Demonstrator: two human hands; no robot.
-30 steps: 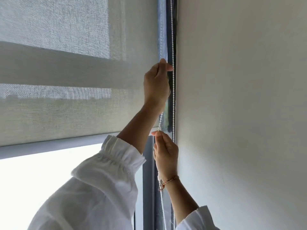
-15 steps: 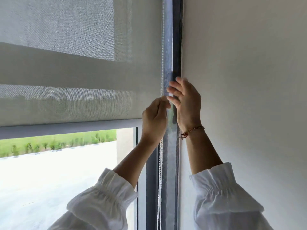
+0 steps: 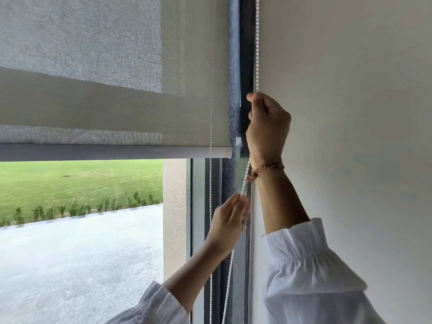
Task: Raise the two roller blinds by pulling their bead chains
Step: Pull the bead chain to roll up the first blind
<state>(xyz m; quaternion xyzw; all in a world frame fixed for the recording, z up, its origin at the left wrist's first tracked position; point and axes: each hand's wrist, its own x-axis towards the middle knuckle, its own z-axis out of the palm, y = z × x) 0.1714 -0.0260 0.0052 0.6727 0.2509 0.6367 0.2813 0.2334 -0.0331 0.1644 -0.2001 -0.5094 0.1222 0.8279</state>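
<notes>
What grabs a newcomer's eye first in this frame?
Two hands stacked on one white bead chain by the wall at centre-right: the right hand, with a bracelet at the wrist, grips high, and the left hand pinches it lower down. To their left, the grey roller blind is partly raised, its bottom bar at mid-height, with bright lawn and paving below.

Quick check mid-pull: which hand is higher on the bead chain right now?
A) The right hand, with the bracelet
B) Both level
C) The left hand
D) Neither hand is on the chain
A: the right hand grips the bead chain well above the left hand, which pinches it lower down.
</notes>
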